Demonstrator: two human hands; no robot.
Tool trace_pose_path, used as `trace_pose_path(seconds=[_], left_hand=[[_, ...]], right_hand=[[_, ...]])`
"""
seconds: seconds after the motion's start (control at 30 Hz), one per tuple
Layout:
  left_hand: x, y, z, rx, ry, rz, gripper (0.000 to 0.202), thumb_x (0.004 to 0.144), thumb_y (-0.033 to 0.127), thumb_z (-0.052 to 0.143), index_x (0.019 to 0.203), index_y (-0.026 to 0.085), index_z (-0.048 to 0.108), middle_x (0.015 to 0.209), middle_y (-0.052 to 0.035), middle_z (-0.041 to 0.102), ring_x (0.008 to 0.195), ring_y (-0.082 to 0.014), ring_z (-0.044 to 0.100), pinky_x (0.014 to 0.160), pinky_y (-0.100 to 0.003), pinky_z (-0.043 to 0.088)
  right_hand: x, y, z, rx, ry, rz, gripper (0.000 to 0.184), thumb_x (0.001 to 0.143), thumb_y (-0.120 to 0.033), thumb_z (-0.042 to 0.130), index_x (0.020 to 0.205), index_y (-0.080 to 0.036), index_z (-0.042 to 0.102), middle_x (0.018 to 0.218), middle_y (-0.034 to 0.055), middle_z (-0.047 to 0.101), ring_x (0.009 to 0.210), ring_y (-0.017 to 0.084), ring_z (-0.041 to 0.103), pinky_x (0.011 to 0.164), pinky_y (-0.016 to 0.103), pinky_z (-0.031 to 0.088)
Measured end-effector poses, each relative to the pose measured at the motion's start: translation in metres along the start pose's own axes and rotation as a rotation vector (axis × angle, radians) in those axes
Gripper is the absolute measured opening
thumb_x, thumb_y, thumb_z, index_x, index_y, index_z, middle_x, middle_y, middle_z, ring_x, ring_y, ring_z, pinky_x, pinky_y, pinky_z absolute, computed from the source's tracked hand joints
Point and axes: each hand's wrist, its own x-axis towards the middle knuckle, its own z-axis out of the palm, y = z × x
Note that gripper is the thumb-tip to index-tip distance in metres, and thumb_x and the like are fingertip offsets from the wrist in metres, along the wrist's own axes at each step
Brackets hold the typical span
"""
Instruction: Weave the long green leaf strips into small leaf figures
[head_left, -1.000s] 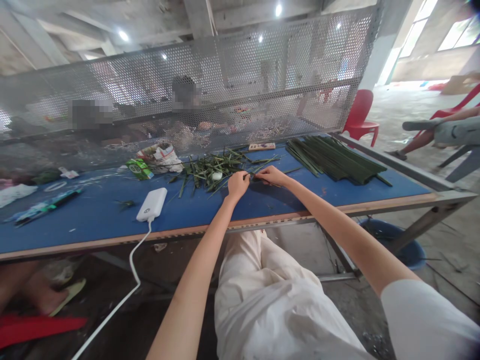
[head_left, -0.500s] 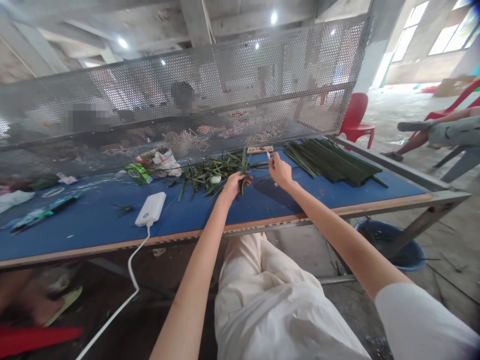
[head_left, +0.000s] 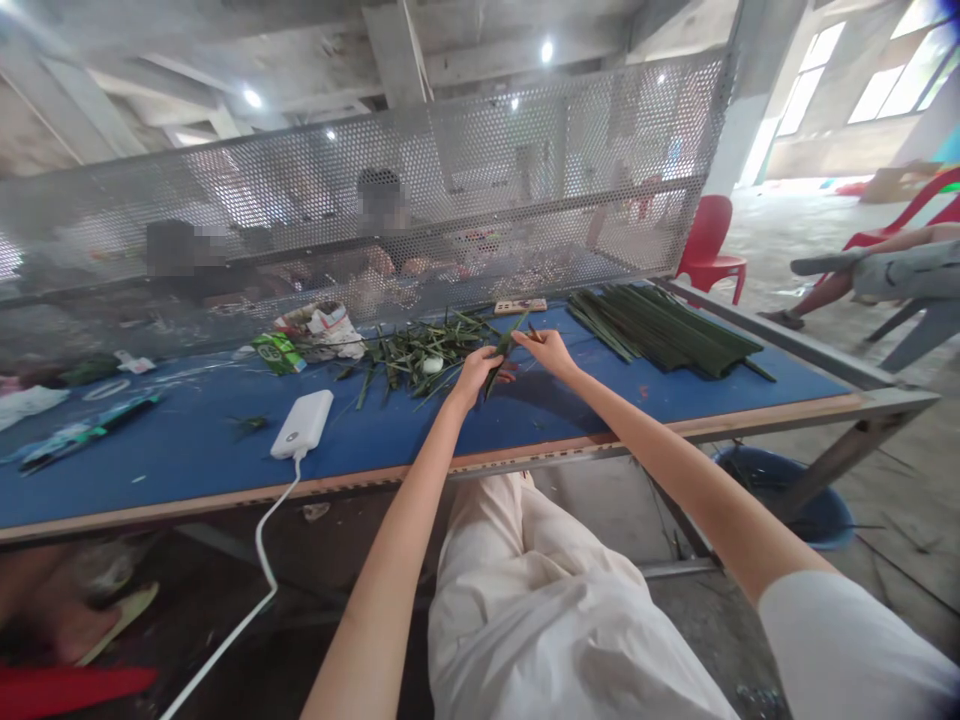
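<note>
My left hand is closed round the lower end of a narrow green leaf strip that slants up to the right above the blue table. My right hand pinches the strip's upper end, its fingers pressed together. Both hands hover just in front of a loose heap of green leaf scraps. A small white lump lies in that heap.
A neat stack of long green strips lies at the table's right. A white power bank with a cable sits left of my hands. A perforated metal screen backs the table; people sit behind it. A blue tub stands under the right corner.
The leaf strip, upright half a second ago, now slants to the right. My right hand came down from its raised position and closed on the strip's upper end.
</note>
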Motion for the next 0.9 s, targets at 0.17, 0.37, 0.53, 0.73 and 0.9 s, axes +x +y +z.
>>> trace_pose_path(seconds=[0.17, 0.37, 0.53, 0.73, 0.9], left_hand=[[0.001, -0.004, 0.001, 0.080, -0.006, 0.070, 0.012, 0.075, 0.022, 0.067, 0.083, 0.015, 0.065, 0.068, -0.0033, 0.071, 0.063, -0.0186, 0.068, 0.066, -0.030, 0.053], [0.007, -0.009, -0.004, 0.129, 0.112, 0.226, 0.017, 0.066, 0.028, 0.076, 0.074, 0.015, 0.069, 0.067, -0.0033, 0.071, 0.063, -0.0172, 0.067, 0.066, -0.029, 0.052], [0.005, -0.008, -0.003, 0.084, 0.118, 0.270, 0.019, 0.065, 0.028, 0.077, 0.077, 0.014, 0.070, 0.064, -0.0037, 0.071, 0.058, -0.0179, 0.067, 0.061, -0.030, 0.053], [0.006, -0.009, -0.001, 0.188, 0.204, 0.292, 0.010, 0.071, 0.023, 0.072, 0.074, 0.015, 0.067, 0.065, -0.0048, 0.071, 0.059, -0.0194, 0.068, 0.062, -0.031, 0.054], [-0.003, -0.008, 0.001, 0.689, 0.271, 0.561, 0.006, 0.078, 0.019, 0.065, 0.078, 0.018, 0.071, 0.076, -0.0061, 0.074, 0.074, -0.0210, 0.070, 0.072, -0.030, 0.051]], right_hand=[[0.002, -0.001, -0.005, 0.192, 0.054, 0.125, 0.044, 0.075, -0.044, 0.070, 0.054, -0.020, 0.040, 0.047, -0.0068, 0.030, 0.048, 0.007, 0.026, 0.048, 0.025, 0.022], [-0.004, -0.008, -0.003, 0.268, -0.007, 0.084, 0.040, 0.074, -0.036, 0.073, 0.054, -0.019, 0.042, 0.047, -0.0084, 0.031, 0.047, 0.006, 0.024, 0.048, 0.025, 0.019], [-0.004, -0.011, -0.004, 0.230, -0.032, 0.124, 0.036, 0.074, -0.034, 0.071, 0.056, -0.018, 0.046, 0.046, -0.0088, 0.031, 0.047, 0.005, 0.024, 0.047, 0.023, 0.018], [0.001, -0.005, -0.003, 0.193, -0.094, 0.055, 0.026, 0.072, -0.035, 0.071, 0.065, -0.013, 0.060, 0.046, -0.0078, 0.036, 0.048, 0.006, 0.028, 0.047, 0.023, 0.020], [0.008, 0.007, 0.002, 0.107, -0.081, -0.027, 0.029, 0.069, -0.033, 0.071, 0.054, -0.014, 0.054, 0.045, -0.0088, 0.033, 0.049, 0.005, 0.028, 0.050, 0.023, 0.021]])
